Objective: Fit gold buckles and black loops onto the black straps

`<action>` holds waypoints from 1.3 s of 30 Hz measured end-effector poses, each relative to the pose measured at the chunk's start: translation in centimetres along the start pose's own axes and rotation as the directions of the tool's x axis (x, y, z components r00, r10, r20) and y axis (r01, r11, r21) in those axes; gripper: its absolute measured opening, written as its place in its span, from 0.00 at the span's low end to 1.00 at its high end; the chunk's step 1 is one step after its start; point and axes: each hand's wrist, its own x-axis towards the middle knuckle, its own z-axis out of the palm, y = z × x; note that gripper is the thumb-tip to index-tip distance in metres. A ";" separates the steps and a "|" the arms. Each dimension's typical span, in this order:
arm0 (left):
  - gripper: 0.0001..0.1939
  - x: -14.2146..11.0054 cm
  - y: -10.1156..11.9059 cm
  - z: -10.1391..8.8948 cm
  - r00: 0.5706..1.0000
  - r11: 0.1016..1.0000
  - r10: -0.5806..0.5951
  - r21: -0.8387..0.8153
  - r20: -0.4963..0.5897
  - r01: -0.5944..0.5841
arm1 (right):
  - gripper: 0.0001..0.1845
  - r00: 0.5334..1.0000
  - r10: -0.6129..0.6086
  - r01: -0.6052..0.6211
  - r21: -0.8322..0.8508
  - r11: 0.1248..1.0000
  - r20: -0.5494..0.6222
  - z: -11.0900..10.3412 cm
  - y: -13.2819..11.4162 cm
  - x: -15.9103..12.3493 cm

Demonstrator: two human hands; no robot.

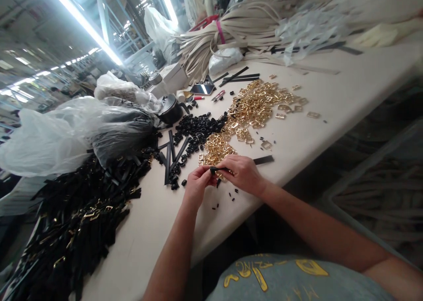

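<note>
My left hand pinches the near end of a black strap, where a small dark piece, perhaps a loop, sits at the fingertips. Closed on the same strap, my right hand is just to the right, and the strap's flat tail sticks out beyond it. Just past my hands lies a heap of gold buckles. A pile of small black loops adjoins it on the left. Several tiny black bits are scattered on the table near my wrists. My fingers hide part of the strap.
Black straps with gold buckles are heaped along the left of the table. Behind them are plastic bags and a black lidded mug. A phone and beige strips lie farther back. Another person stands beyond.
</note>
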 end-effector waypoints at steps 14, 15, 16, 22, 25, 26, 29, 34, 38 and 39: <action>0.22 0.4 -0.2 -0.1 0.998 0.984 -0.052 -0.171 0.041 0.058 | 0.05 0.997 0.082 -0.081 0.035 0.996 -0.013 0.1 0.1 -0.1; 0.22 0.4 -0.3 -0.1 0.998 0.983 -0.050 -0.175 0.041 0.057 | 0.05 0.997 0.076 -0.075 0.028 0.997 -0.010 0.2 0.2 -0.2; 0.22 0.4 -0.3 0.0 0.998 0.983 -0.050 -0.177 0.039 0.056 | 0.05 0.998 0.063 -0.062 0.020 0.998 -0.006 0.2 0.2 -0.2; 0.24 0.2 0.0 -0.3 0.998 0.988 -0.054 -0.141 0.026 0.057 | 0.09 1.000 -0.018 0.019 -0.040 0.999 0.023 0.1 0.2 -0.1; 0.23 0.0 0.3 -0.7 0.998 0.996 -0.034 -0.075 0.057 0.038 | 0.11 0.999 -0.037 0.039 -0.064 0.997 0.031 0.0 0.1 0.0; 0.23 -0.1 0.4 -0.8 0.998 0.999 -0.023 -0.043 0.058 0.025 | 0.12 0.998 -0.044 0.047 -0.070 0.996 0.036 -0.1 0.1 0.1; 0.23 -0.3 0.4 -0.9 0.999 0.996 -0.002 0.089 0.041 -0.002 | 0.12 0.991 -0.092 0.100 -0.077 0.992 0.100 -0.1 0.2 0.0; 0.23 -0.3 0.3 -0.9 0.997 0.989 -0.021 0.149 0.077 0.009 | 0.13 0.983 -0.096 0.100 -0.013 0.995 0.159 0.0 0.4 -0.3; 0.22 -0.4 0.3 -0.5 0.995 0.988 -0.011 0.152 0.099 -0.005 | 0.14 0.984 0.070 -0.063 -0.045 0.997 0.165 0.2 0.3 -0.6; 0.22 -0.4 0.3 -0.3 0.994 0.988 -0.008 0.155 0.107 -0.009 | 0.16 0.979 0.105 -0.094 -0.069 0.993 0.174 0.2 0.3 -0.6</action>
